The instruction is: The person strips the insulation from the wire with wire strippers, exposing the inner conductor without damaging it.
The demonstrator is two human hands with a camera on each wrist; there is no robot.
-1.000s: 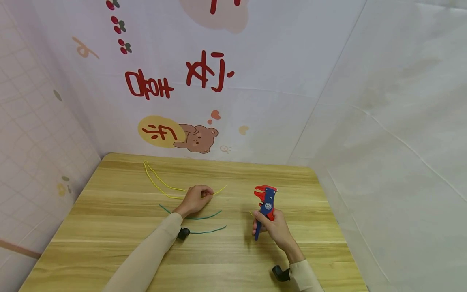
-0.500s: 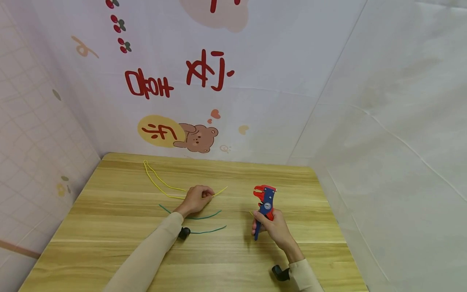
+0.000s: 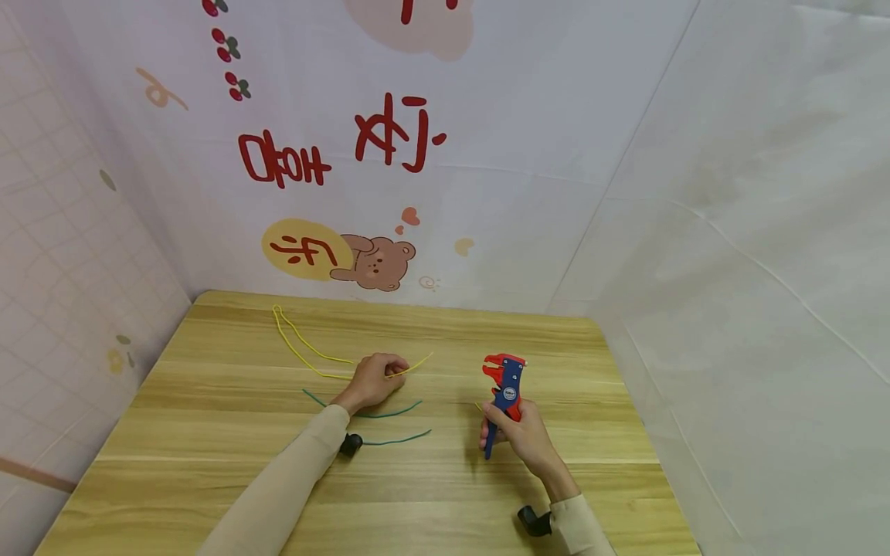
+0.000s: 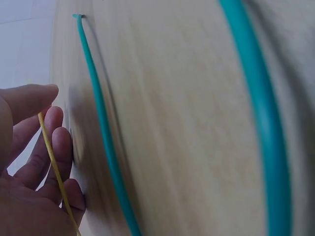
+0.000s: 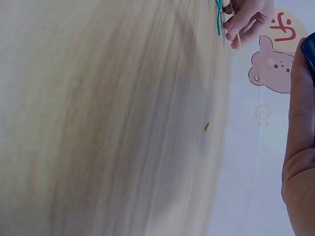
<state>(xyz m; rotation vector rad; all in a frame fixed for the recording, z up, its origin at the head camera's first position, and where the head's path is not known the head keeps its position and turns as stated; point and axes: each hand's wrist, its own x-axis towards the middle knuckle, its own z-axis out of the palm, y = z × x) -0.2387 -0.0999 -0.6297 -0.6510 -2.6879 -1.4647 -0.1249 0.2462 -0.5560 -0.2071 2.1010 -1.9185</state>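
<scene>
My left hand (image 3: 378, 377) pinches a yellow wire (image 3: 420, 361) between thumb and fingers, low over the table. The wire's end sticks out to the right of the fingers. In the left wrist view, the yellow wire (image 4: 55, 167) runs from under the thumb down across the palm. My right hand (image 3: 531, 440) grips a wire stripper (image 3: 510, 390) with blue body and red jaws, its head pointing away from me. Nothing shows between its jaws. A tiny yellow insulation piece (image 5: 207, 127) lies on the table near the right hand.
Two green wires (image 3: 399, 413) lie beside and under the left forearm. The yellow wire's looped part (image 3: 295, 347) stretches toward the back left of the wooden table (image 3: 487, 502). Printed white cloth (image 3: 487, 232) surrounds the table's back and sides.
The left fingers have shifted slightly on the yellow wire, and more of it shows past them. The right hand and the wire stripper stay nearly still.
</scene>
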